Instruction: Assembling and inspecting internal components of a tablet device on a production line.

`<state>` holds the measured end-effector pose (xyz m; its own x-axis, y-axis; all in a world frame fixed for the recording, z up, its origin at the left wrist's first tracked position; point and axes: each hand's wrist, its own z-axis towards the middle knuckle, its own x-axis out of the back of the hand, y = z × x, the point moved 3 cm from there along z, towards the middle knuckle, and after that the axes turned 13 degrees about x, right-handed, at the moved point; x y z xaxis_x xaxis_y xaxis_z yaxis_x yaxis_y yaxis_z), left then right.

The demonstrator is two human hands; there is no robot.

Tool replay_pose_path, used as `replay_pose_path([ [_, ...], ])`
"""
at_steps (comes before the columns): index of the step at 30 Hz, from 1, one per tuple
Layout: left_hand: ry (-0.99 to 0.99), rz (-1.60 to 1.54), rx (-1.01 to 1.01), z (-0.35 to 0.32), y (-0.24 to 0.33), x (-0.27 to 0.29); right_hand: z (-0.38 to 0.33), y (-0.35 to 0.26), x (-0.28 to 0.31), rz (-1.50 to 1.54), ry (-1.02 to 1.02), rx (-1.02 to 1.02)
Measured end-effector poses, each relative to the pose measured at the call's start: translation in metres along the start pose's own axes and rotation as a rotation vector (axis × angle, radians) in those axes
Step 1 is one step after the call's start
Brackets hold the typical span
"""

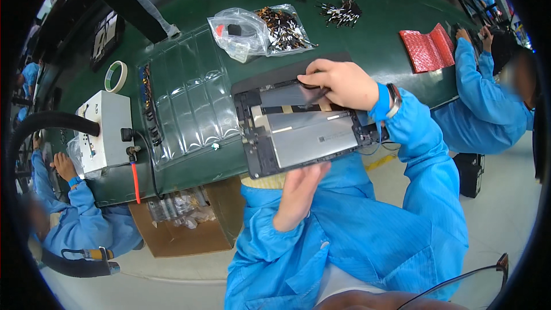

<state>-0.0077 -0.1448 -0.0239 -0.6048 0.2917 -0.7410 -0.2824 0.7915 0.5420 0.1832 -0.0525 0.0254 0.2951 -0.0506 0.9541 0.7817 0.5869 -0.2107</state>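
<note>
An opened tablet [267, 150], its back off, shows a silver battery [315, 139] and dark inner parts. It lies slightly tilted at the table's near edge, over a dark mat [338, 57]. My left hand [299, 189] holds the tablet's near edge from below, its fingers partly hidden under the frame. Over the tablet's far right part, my right hand [347, 85] is closed in a pinch. A dark, thin piece shows under its fingers; I cannot make out what it is. A blue band circles my right wrist, beside a watch [394, 100].
Beyond the tablet lie a bag of small cable parts [284, 28], a loose pile of them [342, 14] and red bubble wrap [427, 49]. Left are a clear plastic tray [192, 100], a tape roll [116, 76] and a white control box [109, 129]. Co-workers sit at both sides.
</note>
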Motion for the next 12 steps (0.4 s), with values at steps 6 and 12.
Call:
replay_pose_path([
  [6, 0.243, -0.194, -0.422, 0.029, 0.023, -0.04, 0.003, -0.004, 0.044, 0.216, 0.319, -0.152],
  [12, 0.071, 0.752, -0.951, 0.002, 0.096, -0.116, -0.007, -0.032, 0.109, 0.37, 0.909, -0.31],
])
